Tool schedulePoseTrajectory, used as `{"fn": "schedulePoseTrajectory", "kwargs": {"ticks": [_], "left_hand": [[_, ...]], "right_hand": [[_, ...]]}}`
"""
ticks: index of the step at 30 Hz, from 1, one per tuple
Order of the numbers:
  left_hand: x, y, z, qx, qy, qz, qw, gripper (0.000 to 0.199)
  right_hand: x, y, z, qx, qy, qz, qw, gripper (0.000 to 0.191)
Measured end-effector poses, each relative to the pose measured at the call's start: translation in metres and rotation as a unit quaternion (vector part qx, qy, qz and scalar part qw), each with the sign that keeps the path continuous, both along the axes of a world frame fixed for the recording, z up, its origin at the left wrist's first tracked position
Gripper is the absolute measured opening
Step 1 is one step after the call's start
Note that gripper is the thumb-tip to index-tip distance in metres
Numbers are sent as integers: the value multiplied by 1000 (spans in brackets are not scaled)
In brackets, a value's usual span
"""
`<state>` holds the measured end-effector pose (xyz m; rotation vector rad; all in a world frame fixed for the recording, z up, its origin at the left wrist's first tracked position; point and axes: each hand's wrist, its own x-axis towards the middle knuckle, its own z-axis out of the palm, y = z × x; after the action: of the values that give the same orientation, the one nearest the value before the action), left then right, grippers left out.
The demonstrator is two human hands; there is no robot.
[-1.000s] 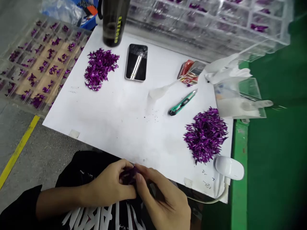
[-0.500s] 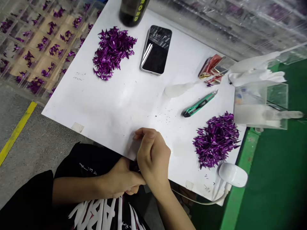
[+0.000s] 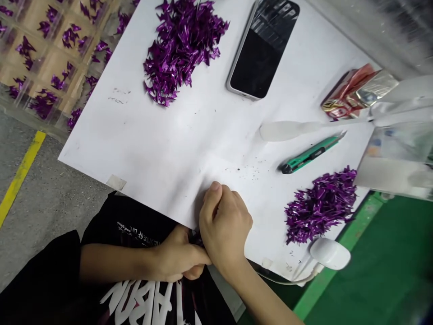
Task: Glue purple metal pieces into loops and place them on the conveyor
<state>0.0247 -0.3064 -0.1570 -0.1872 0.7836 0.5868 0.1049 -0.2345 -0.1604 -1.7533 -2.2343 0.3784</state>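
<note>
At the table's near edge my right hand is curled closed, thumb uppermost, its wrist side touching my left hand. My left hand is closed too, just below the edge, in front of a black shirt with white lettering. Something small and dark shows in the gap between the two hands, too hidden to name. What either palm holds is out of sight. Nearest on the white tabletop are a purple heap of shiny, pointed foil-like pieces to the right and another such purple heap farther back, left of centre.
A smartphone lies at the back. Rightward are a green box cutter, a translucent white spatula-like tool, a crumpled red packet, a clear bin and a white mouse-like device with a cable. Compartment trays hold purple pieces at left.
The view has come closer to the table, and the bottle at the back has left it. My right hand's fingers, stretched leftward before, are now curled in. My left hand keeps its closed pose.
</note>
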Motion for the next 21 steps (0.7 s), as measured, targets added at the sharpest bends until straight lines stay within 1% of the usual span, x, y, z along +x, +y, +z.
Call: {"fn": "schedulePoseTrajectory", "kwargs": {"ticks": [4,6,8,11,13,14,16,18,19,20,21], "left_hand": [[-2,4,2,-20,1,-3,1000,18],[-4,4,2,-11,3,-5,1000,16],[-4,4,3,3,11,-2,1000,18],[-4,2,2,56,53,11,997,22],[-4,-1,0,98,84,5,992,18],[-4,-3,-1,118,98,-8,988,16],[-8,-8,-1,152,125,-55,979,16],[-18,-10,5,180,138,-136,964,11],[-25,-9,12,191,136,-187,954,16],[-33,-6,20,204,118,-250,939,39],[-42,-1,29,234,111,-307,916,58]], "right_hand": [[-3,3,1,-13,-1,-10,1000,41],[-3,3,3,-29,2,-21,999,42],[-1,2,5,-51,24,-37,998,45],[2,-3,8,-84,108,-68,988,54],[3,-9,9,-89,187,-108,972,60],[3,-11,9,-86,227,-136,961,62],[3,-15,10,-74,307,-199,928,64],[6,-16,12,-64,397,-252,880,62],[9,-15,13,-56,441,-267,855,61],[14,-13,16,-45,478,-276,832,60],[20,-10,18,-30,500,-280,819,58]]}}
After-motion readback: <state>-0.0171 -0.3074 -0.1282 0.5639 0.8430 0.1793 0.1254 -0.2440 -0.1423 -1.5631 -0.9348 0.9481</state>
